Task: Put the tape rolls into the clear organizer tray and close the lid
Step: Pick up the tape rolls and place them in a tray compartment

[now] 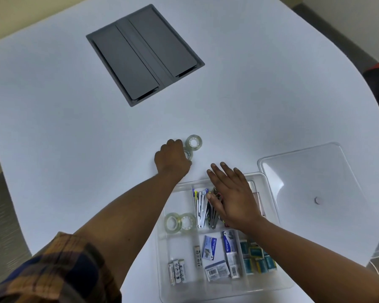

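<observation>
Left hand point(172, 157) on table point(74, 127), fingers curled around tape roll point(188, 155); another roll point(193, 141) touching it, just beyond. Right hand point(232, 193) open, flat over clear organizer tray point(271, 285), above staplers point(200, 206). 2 rolls point(179, 223) already in tray's left compartment. Lid point(315, 171) off, lying right of tray.

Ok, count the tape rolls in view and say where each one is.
4. Two tape rolls lie side by side in the organizer tray. One sits on the table; another is under the left hand. More may be hidden.
</observation>
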